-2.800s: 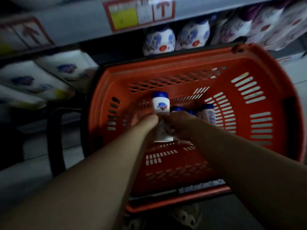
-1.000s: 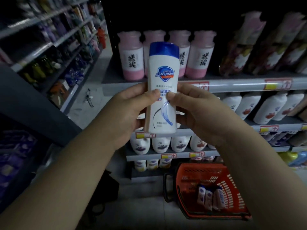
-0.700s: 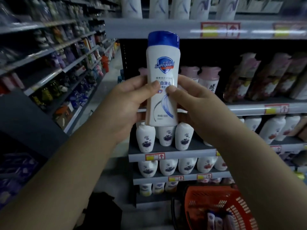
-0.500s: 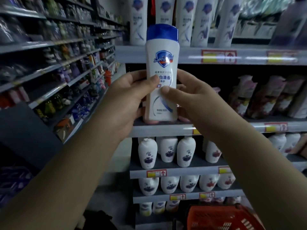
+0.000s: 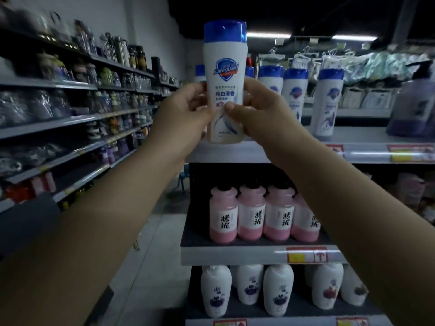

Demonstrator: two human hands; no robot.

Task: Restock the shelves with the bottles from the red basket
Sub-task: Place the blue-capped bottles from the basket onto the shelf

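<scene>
- You've got the white bottle with the blue cap in both hands, upright, label facing you.
- Your left hand is wrapped round its left side with the thumb on the front. Your right hand pinches the right side, thumb on the label and the other fingers behind.
- The bottle's base is right at the front lip of the top shelf, at its left end. I can't tell if it's actually touching down or just hovering over the edge.
- Matching blue-capped bottles stand further back and to the right on that shelf, so I'd guess this is the right spot.
- Progress-wise, I'd call this one mid-placement, not yet shelved. You'd need to push it back into line and let go.
- The red basket isn't in view, so no clue how many are left to do.
- One shelf down the pink bottles stand in a tidy row, and below them the rounded white bottles do too.
</scene>
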